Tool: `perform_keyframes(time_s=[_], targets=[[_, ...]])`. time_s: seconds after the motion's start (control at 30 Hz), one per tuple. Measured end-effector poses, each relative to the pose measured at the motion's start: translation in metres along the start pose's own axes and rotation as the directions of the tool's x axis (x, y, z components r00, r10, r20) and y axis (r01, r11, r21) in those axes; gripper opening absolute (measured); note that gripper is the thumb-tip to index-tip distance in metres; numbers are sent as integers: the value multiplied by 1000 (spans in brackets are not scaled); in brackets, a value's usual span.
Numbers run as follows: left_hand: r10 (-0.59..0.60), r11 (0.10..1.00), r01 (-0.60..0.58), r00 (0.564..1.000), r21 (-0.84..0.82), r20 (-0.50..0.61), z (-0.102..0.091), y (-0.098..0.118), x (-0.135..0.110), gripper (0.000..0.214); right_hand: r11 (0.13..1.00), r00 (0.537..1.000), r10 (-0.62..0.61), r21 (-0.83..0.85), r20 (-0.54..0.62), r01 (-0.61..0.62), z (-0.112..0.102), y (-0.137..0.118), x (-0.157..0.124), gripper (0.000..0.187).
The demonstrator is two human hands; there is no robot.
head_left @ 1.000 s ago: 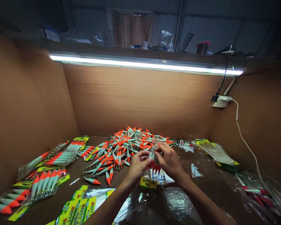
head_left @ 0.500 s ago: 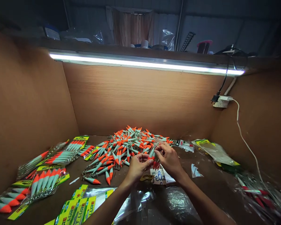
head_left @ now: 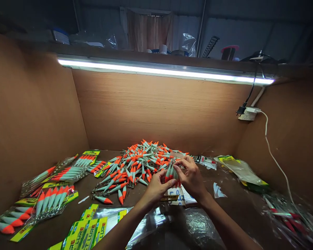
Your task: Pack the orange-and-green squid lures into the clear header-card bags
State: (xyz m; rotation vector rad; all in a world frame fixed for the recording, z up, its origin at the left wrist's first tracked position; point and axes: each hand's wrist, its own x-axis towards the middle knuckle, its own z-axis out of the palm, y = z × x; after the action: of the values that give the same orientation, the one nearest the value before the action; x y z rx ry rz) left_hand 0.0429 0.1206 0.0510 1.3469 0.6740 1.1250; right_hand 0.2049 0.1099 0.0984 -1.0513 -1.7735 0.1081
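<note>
A big heap of orange-and-pale-green fishing lures [head_left: 138, 163] lies in the middle of the brown bench. Just in front of it my two hands hold a small bunch of the same lures [head_left: 171, 172] upright, hooks up. My left hand [head_left: 158, 189] pinches the bunch from the left with thumb and fingers. My right hand [head_left: 191, 177] wraps round it from the right, fingers curled over the top. Under my hands lies a clear bag with a yellow header card [head_left: 169, 198].
Filled lure packets [head_left: 52, 198] lie along the left side, and a stack of yellow "LURE" header bags [head_left: 87, 231] sits at the near left. Loose clear bags [head_left: 240, 168] and more packets [head_left: 289, 215] lie at the right. Board walls enclose the bench; a power socket [head_left: 247, 113] hangs at right.
My hands have gathered the lures into a tighter upright bunch and lifted it slightly. The yellow header card under them now lies flatter and more hidden.
</note>
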Motion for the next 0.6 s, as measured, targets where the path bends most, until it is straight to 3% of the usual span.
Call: perform_keyframes(time_s=[0.1,0.37,0.6], targets=[[-7,1000,7,1000,29,12,0,-2,0,46,999,999,-46,-22,17,46,0,-1,0,10],[-96,994,102,987,43,-127,-1,-4,-2,48,990,990,-132,-51,52,135,-2,-6,-1,10],[-51,996,63,984,67,-169,-1,-2,0,46,982,980,-175,-49,94,180,-3,-9,-1,9]])
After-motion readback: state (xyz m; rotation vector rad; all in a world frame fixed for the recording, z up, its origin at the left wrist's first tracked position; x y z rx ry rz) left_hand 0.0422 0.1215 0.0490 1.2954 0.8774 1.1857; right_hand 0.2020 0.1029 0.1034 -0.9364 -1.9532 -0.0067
